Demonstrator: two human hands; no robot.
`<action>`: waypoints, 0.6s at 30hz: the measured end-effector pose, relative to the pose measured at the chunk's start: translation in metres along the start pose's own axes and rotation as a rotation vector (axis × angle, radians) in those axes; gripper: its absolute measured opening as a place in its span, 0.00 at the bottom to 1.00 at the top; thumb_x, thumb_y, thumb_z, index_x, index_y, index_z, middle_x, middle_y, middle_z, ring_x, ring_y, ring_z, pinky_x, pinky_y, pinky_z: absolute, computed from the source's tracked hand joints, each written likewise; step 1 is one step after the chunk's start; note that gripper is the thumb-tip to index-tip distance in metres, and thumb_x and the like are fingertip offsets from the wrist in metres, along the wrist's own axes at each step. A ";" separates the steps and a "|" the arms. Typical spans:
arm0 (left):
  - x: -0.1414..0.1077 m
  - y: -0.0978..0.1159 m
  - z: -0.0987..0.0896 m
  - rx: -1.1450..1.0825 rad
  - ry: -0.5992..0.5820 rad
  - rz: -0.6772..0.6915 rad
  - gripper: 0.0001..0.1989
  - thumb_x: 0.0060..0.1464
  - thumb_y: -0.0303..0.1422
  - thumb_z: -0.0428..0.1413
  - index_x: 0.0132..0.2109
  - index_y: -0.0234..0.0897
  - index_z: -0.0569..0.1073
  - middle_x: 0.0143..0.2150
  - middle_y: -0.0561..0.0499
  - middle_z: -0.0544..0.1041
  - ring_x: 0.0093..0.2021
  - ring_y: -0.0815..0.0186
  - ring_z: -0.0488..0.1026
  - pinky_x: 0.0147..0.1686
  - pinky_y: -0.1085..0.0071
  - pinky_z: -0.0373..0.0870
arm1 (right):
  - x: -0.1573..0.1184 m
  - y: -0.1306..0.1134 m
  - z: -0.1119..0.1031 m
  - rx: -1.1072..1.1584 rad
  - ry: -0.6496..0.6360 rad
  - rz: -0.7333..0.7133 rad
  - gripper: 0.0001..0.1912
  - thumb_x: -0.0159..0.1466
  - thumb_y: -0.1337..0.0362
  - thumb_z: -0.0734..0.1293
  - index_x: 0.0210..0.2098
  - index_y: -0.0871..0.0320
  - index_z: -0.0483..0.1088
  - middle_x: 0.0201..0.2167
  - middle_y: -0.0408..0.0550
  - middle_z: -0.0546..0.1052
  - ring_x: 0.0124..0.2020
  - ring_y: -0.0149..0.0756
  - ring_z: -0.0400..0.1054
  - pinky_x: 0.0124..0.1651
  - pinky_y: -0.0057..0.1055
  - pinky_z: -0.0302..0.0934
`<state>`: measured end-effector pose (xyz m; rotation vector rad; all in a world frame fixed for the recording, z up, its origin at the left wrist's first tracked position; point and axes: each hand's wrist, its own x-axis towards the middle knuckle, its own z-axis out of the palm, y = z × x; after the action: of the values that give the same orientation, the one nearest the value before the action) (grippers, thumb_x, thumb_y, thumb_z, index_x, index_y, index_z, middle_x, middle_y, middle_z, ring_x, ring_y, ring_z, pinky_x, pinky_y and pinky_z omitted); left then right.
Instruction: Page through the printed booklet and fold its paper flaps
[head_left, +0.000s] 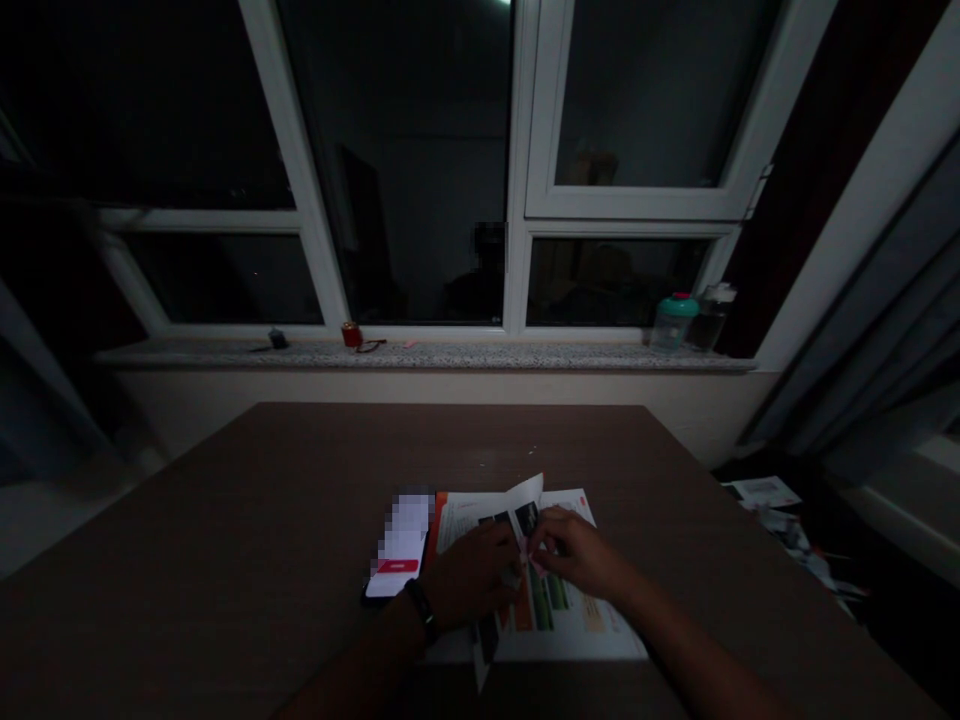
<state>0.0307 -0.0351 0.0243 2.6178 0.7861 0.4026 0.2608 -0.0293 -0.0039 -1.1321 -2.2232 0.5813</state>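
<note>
A printed magazine (615, 640) lies on the table, and a narrow printed sheet (484, 660) stands partly raised across it, its upper corner bent up. From the left, my left hand (472, 575) reaches over the pages with curled fingers on the raised sheet. My right hand (576, 548) comes in from the right, thumb and forefinger pinched on a small pink piece of paper (538, 566) beside that sheet. Both sets of fingertips meet close together. Left of the magazine a lit phone (401, 545) rests near my left wrist, which wears a dark band.
Around the magazine extends the brown table (262, 520). Behind it, a stone windowsill (465, 355) bears a small red jar (351, 333), a dark little bottle (278, 338), a green-lidded bottle (675, 322) and a clear bottle (711, 318). Loose papers (765, 492) lie beyond the table's right edge.
</note>
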 end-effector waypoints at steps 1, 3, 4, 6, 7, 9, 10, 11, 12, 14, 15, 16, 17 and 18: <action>0.000 0.000 0.000 0.003 -0.005 -0.005 0.09 0.54 0.30 0.62 0.42 0.40 0.71 0.47 0.51 0.70 0.49 0.59 0.66 0.47 0.67 0.64 | 0.000 0.003 0.001 -0.005 0.017 0.015 0.04 0.59 0.70 0.70 0.32 0.55 0.75 0.27 0.41 0.69 0.35 0.35 0.65 0.41 0.30 0.56; 0.001 0.000 0.000 0.008 -0.017 -0.016 0.10 0.53 0.29 0.62 0.42 0.40 0.71 0.47 0.51 0.70 0.50 0.59 0.66 0.48 0.66 0.64 | 0.001 0.009 0.004 -0.006 0.059 0.050 0.03 0.60 0.69 0.69 0.30 0.56 0.74 0.27 0.42 0.70 0.34 0.35 0.65 0.40 0.30 0.56; 0.001 0.000 0.000 0.010 -0.022 -0.019 0.10 0.53 0.29 0.63 0.42 0.40 0.71 0.47 0.51 0.70 0.50 0.58 0.66 0.48 0.66 0.64 | 0.001 0.011 0.006 -0.002 0.076 0.065 0.03 0.60 0.69 0.69 0.29 0.56 0.74 0.28 0.42 0.70 0.34 0.35 0.65 0.39 0.30 0.56; 0.002 0.000 0.000 0.013 -0.018 -0.022 0.11 0.52 0.29 0.63 0.42 0.41 0.72 0.47 0.50 0.71 0.50 0.58 0.66 0.48 0.65 0.64 | 0.002 0.014 0.007 0.016 0.107 0.074 0.04 0.59 0.70 0.69 0.29 0.56 0.73 0.29 0.42 0.71 0.34 0.35 0.65 0.39 0.31 0.56; 0.002 0.000 0.000 0.017 -0.011 -0.020 0.12 0.52 0.29 0.63 0.43 0.41 0.72 0.48 0.50 0.71 0.50 0.57 0.66 0.48 0.64 0.64 | 0.002 0.014 0.007 0.030 0.116 0.064 0.04 0.58 0.71 0.70 0.29 0.56 0.72 0.30 0.42 0.71 0.34 0.35 0.66 0.39 0.31 0.56; 0.001 0.001 -0.001 0.026 0.003 -0.014 0.14 0.52 0.31 0.63 0.46 0.42 0.71 0.49 0.50 0.70 0.51 0.56 0.65 0.49 0.63 0.64 | 0.001 0.013 0.005 0.067 0.125 0.021 0.06 0.57 0.72 0.71 0.28 0.56 0.72 0.31 0.43 0.72 0.37 0.37 0.66 0.41 0.32 0.57; 0.001 0.001 -0.001 0.031 0.012 -0.012 0.15 0.52 0.32 0.63 0.47 0.43 0.71 0.50 0.49 0.70 0.51 0.56 0.65 0.50 0.62 0.63 | 0.001 0.011 0.004 0.089 0.124 -0.003 0.06 0.57 0.72 0.71 0.28 0.56 0.71 0.32 0.43 0.72 0.39 0.37 0.67 0.43 0.32 0.57; 0.000 0.002 -0.002 0.035 0.018 -0.008 0.16 0.53 0.33 0.63 0.48 0.43 0.70 0.51 0.49 0.69 0.52 0.55 0.65 0.51 0.61 0.62 | 0.001 0.010 0.003 0.111 0.122 -0.024 0.06 0.57 0.72 0.71 0.28 0.56 0.71 0.32 0.43 0.73 0.39 0.37 0.67 0.43 0.33 0.58; -0.001 0.003 -0.002 0.037 0.020 -0.004 0.17 0.53 0.35 0.63 0.50 0.44 0.70 0.52 0.49 0.69 0.53 0.55 0.64 0.53 0.60 0.61 | 0.001 0.008 0.002 0.132 0.119 -0.040 0.06 0.57 0.71 0.71 0.28 0.56 0.71 0.33 0.43 0.73 0.40 0.37 0.67 0.44 0.33 0.58; -0.002 0.004 -0.003 0.033 0.022 0.000 0.18 0.55 0.37 0.62 0.52 0.45 0.69 0.54 0.49 0.68 0.55 0.55 0.63 0.54 0.60 0.60 | 0.001 0.006 0.001 0.164 0.124 -0.054 0.06 0.59 0.71 0.70 0.28 0.56 0.70 0.32 0.43 0.73 0.39 0.37 0.67 0.43 0.33 0.58; -0.003 0.004 -0.003 0.030 0.021 0.004 0.18 0.55 0.37 0.61 0.52 0.45 0.69 0.54 0.50 0.68 0.56 0.55 0.63 0.55 0.60 0.59 | 0.001 0.005 0.001 0.176 0.128 -0.054 0.06 0.59 0.71 0.70 0.28 0.56 0.69 0.32 0.43 0.73 0.38 0.37 0.68 0.43 0.33 0.58; -0.003 0.004 -0.003 0.027 0.018 0.009 0.18 0.56 0.37 0.61 0.53 0.46 0.68 0.55 0.50 0.68 0.56 0.55 0.63 0.55 0.60 0.59 | 0.001 0.005 0.001 0.186 0.132 -0.051 0.07 0.59 0.72 0.69 0.28 0.56 0.69 0.32 0.43 0.73 0.38 0.37 0.68 0.43 0.33 0.58; -0.003 0.004 -0.002 0.027 0.017 0.012 0.19 0.56 0.36 0.61 0.54 0.46 0.68 0.55 0.50 0.68 0.56 0.56 0.62 0.56 0.60 0.59 | 0.001 0.005 0.001 0.195 0.137 -0.042 0.07 0.58 0.72 0.69 0.28 0.56 0.68 0.32 0.43 0.74 0.38 0.37 0.68 0.43 0.33 0.58; -0.003 0.003 -0.001 0.030 0.018 0.014 0.20 0.56 0.35 0.61 0.54 0.46 0.67 0.56 0.50 0.67 0.56 0.56 0.62 0.56 0.60 0.58 | 0.001 0.005 0.002 0.201 0.141 -0.029 0.07 0.58 0.73 0.69 0.28 0.56 0.68 0.32 0.43 0.74 0.38 0.37 0.68 0.43 0.33 0.58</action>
<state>0.0293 -0.0389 0.0263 2.6521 0.7863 0.4223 0.2623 -0.0263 -0.0079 -1.0046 -2.0088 0.6746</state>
